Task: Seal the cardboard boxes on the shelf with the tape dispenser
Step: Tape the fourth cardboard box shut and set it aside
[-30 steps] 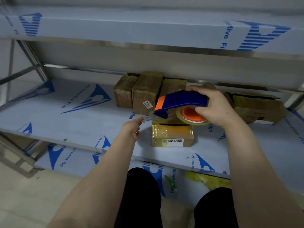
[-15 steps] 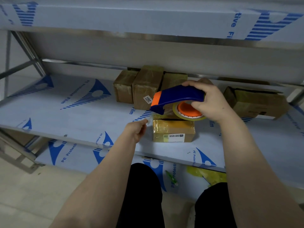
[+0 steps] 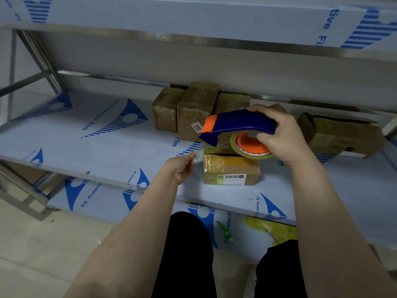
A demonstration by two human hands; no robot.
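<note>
Grip: left hand (image 3: 180, 168) now pinches the tape end (image 3: 198, 150) at the tape dispenser (image 3: 236, 123) mouth, centre frame; a moment earlier it was short of it. Right hand (image 3: 283, 136) grips the handle. Strip probably starting for the front box (image 3: 231, 168) just below. Count on shelf (image 3: 86, 147): one dispenser, one roll, five boxes seen: one front, three rear boxes (image 3: 195, 112), one open box (image 3: 341, 134) at right.

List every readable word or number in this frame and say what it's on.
"7202": white sticker on the tall cardboard box at the back.
"PE Protective Film": blue print repeated on the shelf film, cut off in places.
White label on the front box: print too small to read.
</note>
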